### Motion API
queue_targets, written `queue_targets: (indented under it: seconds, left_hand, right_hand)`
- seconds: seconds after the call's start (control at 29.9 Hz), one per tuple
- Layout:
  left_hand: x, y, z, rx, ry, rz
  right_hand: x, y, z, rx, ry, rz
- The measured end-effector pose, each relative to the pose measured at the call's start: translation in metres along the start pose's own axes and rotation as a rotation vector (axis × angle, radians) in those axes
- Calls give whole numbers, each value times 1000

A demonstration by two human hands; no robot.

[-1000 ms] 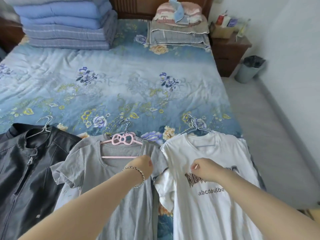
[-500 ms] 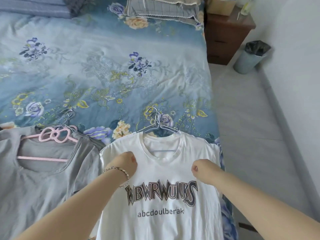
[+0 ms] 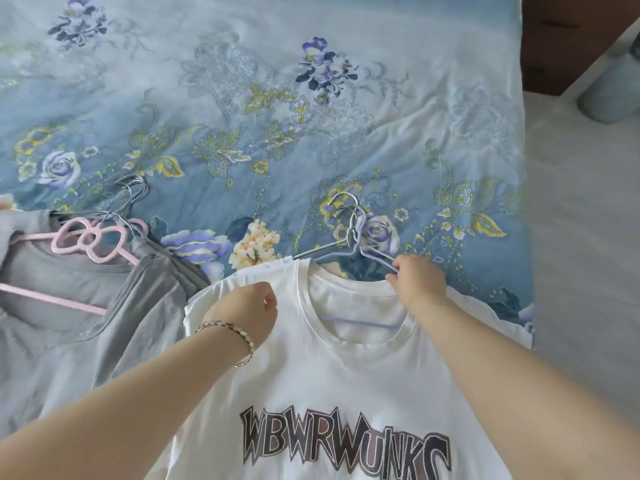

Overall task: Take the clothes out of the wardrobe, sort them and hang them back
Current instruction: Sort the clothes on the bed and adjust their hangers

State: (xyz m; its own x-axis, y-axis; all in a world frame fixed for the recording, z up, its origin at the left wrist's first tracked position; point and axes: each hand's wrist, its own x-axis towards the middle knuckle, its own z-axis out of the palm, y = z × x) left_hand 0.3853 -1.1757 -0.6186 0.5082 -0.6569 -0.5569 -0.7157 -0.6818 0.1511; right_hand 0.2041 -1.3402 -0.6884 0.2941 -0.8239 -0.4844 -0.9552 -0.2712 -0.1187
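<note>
Quick count: two tees, two hands, and at least four hangers.

The white T-shirt (image 3: 346, 368) with dark block lettering on the chest lies flat at 6 o'clock, on the near edge of the bed. Its neckline points to 12. The plain grey cotton T-shirt (image 3: 69, 306) sits at 9 o'clock, just beside it, and their sleeves touch in the middle. There may be more grey layers under that one, I can't tell.

Hangers: a pink plastic hanger with a bow-shaped top (image 3: 90, 237) is in the grey tee's collar. A cluster of thin silver wire hooks (image 3: 135, 192) pokes out behind it, too tangled to count. Two more hooks stick out of the white tee's neck: a bare silver wire hanger (image 3: 341, 202) and a lilac coated wire hanger (image 3: 360, 322), whose bottom bar shows inside the collar.

Everything lies on the blue floral bedsheet (image 3: 242, 81). A dark brown wooden nightstand (image 3: 571, 39) is at 1 o'clock, a grey-blue round bin (image 3: 609, 102) at 2, and pale floor (image 3: 581, 237) runs down the 3 o'clock side.

The left hand (image 3: 249, 306), wearing a beaded bracelet (image 3: 228, 336), has its fingers curled tight into the cloth on the white tee's shoulder, at 9 o'clock from the collar. The right hand (image 3: 419, 282) sits at the collar's 2 o'clock edge, its fingers closed in a pinch on the lilac hanger's sloping arm.
</note>
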Motion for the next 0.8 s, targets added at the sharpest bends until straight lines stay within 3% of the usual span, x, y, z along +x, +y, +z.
queue_targets:
  seconds: [0.2, 0.33, 0.44, 0.64, 0.8]
  left_hand:
    - [-7, -18, 0, -35, -5, -62]
    - [-37, -26, -21, -105, -3, -37]
    - [-67, -31, -41, -138, 21, 3]
    - [-153, -52, -88, -229, 117, 47]
    - [-275, -92, -133, -218, 235, 85]
  right_hand:
    - [-14, 0, -8, 125, 134, -21]
    - [-53, 3, -41, 302, 48, -65]
    - [-91, 8, -70, 413, 98, -69]
    - [-188, -7, -123, 409, 208, -123]
    - [-314, -47, -170, 332, 277, -195]
